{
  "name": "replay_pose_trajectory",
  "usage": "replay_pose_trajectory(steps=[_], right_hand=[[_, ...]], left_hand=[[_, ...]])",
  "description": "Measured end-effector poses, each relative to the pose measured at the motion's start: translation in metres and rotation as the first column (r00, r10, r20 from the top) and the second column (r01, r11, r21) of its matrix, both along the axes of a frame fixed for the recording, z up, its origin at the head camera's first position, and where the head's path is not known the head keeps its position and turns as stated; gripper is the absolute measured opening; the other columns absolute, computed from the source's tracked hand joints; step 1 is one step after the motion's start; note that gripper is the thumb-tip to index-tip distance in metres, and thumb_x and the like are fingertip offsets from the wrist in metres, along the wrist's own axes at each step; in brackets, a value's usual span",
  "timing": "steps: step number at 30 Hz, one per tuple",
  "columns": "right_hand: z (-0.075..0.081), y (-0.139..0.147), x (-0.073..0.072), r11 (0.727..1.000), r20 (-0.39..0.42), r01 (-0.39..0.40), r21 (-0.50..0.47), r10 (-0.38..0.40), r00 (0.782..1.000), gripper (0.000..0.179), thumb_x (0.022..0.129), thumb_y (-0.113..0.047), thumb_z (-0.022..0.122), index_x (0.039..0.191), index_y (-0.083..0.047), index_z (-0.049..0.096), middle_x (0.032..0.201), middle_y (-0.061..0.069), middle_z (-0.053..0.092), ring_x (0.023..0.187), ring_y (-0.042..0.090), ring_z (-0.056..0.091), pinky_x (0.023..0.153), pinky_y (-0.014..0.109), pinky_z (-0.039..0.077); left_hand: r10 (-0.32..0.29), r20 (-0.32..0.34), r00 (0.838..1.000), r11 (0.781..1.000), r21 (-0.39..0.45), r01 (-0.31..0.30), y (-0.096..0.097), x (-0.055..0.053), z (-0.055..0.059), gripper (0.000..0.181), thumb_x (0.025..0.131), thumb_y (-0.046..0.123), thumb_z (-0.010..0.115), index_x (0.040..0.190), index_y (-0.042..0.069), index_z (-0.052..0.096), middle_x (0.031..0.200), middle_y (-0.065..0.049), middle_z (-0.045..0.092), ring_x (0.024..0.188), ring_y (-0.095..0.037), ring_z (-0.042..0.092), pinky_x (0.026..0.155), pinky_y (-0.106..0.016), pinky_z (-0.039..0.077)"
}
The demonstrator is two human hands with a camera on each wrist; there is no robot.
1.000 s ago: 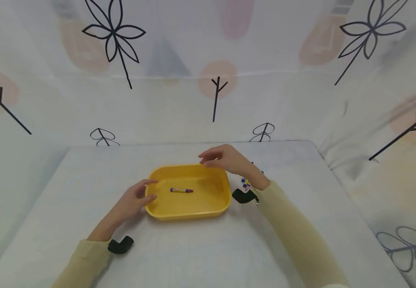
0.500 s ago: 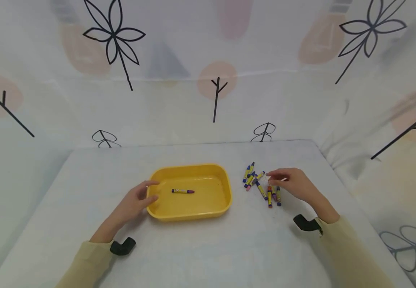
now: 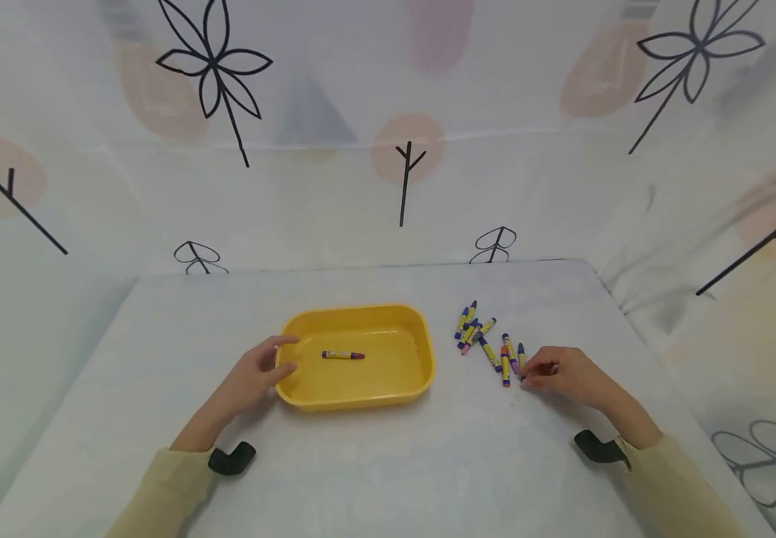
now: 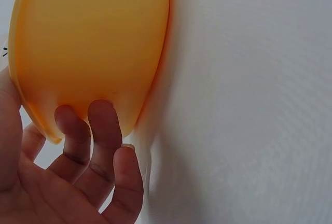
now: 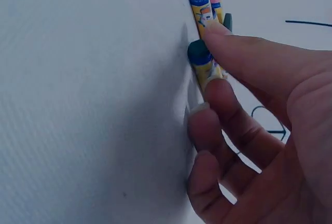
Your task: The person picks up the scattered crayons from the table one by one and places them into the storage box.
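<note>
A yellow tray point(image 3: 388, 381) sits mid-table with one crayon point(image 3: 343, 355) lying in it, its tip reddish. My left hand point(image 3: 246, 382) holds the tray's left end; in the left wrist view curled fingertips point(image 4: 104, 111) touch its outer wall. Right of the tray, my right hand point(image 3: 565, 375) has thumb and index finger on either side of a dark green crayon point(image 5: 200, 54) lying on the table. Beside it lie an orange crayon point(image 3: 505, 370) and a pinkish-purple crayon point(image 3: 511, 355).
More crayons point(image 3: 470, 329) lie in a loose pile between the tray and the right hand, towards the back. A white cloth point(image 3: 374, 471) covers the table. Patterned fabric point(image 3: 334, 202) hangs behind it.
My right hand has swung from above the tray's far rim to the right and nearer, down to the dark green crayon. The left hand stays at the tray.
</note>
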State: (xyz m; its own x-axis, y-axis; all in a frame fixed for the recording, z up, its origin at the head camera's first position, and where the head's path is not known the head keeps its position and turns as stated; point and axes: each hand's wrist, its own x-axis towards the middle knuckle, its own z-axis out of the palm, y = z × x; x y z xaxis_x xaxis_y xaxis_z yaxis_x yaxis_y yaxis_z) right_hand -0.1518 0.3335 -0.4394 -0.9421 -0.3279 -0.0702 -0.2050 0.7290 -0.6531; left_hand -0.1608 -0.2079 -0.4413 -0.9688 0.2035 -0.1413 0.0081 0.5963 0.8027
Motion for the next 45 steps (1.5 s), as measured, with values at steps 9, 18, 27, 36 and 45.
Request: replay_pose_trajectory(steps=[9,18,27,36,45], right_hand=[[0.003,0.000,0.000,0.974,-0.021,0.148,0.170,-0.147,0.989,0.016,0.085,-0.016,0.077,0.089,-0.008,0.063,0.080,0.000,0.059,0.075,0.019,0.052,0.062,0.030,0.045],[0.018,0.000,-0.002,0.952,0.034,0.211,0.220,-0.224,0.974,0.033,0.089,-0.012,0.068,0.118,0.003,0.067,0.092,0.013,0.066,0.074,0.021,0.059,0.061,0.033,0.050],[0.029,-0.008,-0.005,0.975,0.114,0.213,0.056,-0.219,0.969,0.042,0.096,-0.012,0.064,0.135,0.001,0.058,0.101,0.013,0.067,0.080,0.023,0.061,0.067,0.034,0.054],[0.043,-0.051,-0.019,0.997,-0.043,0.066,-0.036,-0.068,0.997,0.034,0.097,-0.005,0.063,0.129,0.005,0.061,0.104,0.014,0.067,0.093,0.028,0.063,0.071,0.036,0.056],[0.057,-0.110,-0.040,0.998,-0.057,-0.052,-0.045,0.050,0.997,0.031,0.097,-0.010,0.063,0.127,-0.002,0.066,0.113,0.011,0.068,0.096,0.028,0.063,0.078,0.038,0.056]], left_hand=[[0.000,0.002,1.000,1.000,0.005,0.000,0.003,-0.002,0.001,0.047,0.097,0.026,0.066,0.141,0.020,0.051,0.156,-0.019,0.035,0.141,-0.044,0.032,0.112,-0.060,0.028],[-0.005,0.004,1.000,1.000,0.007,0.005,0.003,-0.002,0.000,0.047,0.097,0.025,0.066,0.141,0.020,0.051,0.157,-0.018,0.035,0.141,-0.044,0.032,0.112,-0.060,0.028],[-0.027,-0.005,1.000,0.999,0.022,0.027,0.002,-0.003,-0.001,0.048,0.096,0.025,0.065,0.141,0.020,0.051,0.156,-0.017,0.035,0.141,-0.044,0.032,0.112,-0.060,0.028],[-0.023,-0.011,1.000,1.000,0.017,0.023,0.000,-0.002,0.001,0.048,0.097,0.027,0.065,0.141,0.018,0.051,0.153,-0.020,0.039,0.138,-0.044,0.037,0.111,-0.062,0.028],[-0.025,-0.014,1.000,1.000,0.005,0.025,0.000,0.001,0.004,0.049,0.097,0.029,0.066,0.142,0.018,0.051,0.149,-0.021,0.043,0.130,-0.042,0.043,0.110,-0.063,0.031]])
